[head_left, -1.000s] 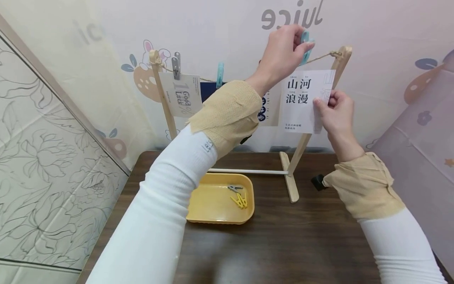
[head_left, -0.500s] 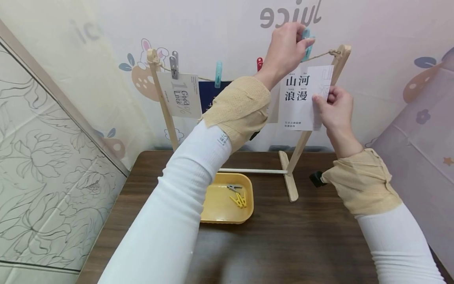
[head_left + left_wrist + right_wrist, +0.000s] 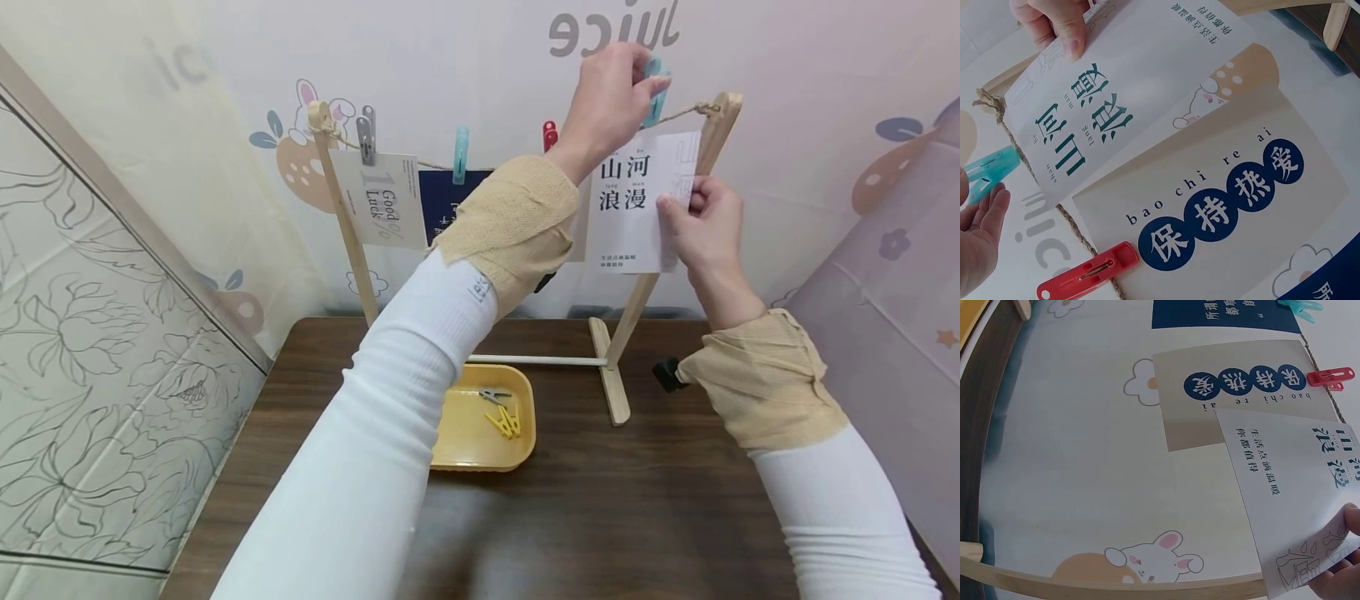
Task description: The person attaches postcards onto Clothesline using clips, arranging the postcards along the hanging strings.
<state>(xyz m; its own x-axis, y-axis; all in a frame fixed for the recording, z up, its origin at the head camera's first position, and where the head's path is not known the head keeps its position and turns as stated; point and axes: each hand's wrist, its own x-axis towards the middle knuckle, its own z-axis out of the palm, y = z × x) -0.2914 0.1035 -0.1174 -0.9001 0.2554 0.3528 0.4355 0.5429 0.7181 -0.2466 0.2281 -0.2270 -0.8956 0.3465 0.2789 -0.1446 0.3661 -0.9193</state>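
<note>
My left hand pinches a light blue clothespin close to the twine. The clothespin's tip meets or nearly meets the twine; whether it bites on the card cannot be told. My right hand holds a white card with dark characters, thumb on the front near the right edge. In the left wrist view the card's top edge lies along the twine. Beside it hangs a beige card with blue circles, clipped by a red clothespin.
A grey clip and another light blue clothespin hold a Good Luck card and a navy card. The wooden stand rises behind a yellow tray with yellow clothespins and a grey one.
Both hands and the white card have risen slightly in the head view. My left hand has shifted a little right, showing the red clothespin. Both holds stay the same.
</note>
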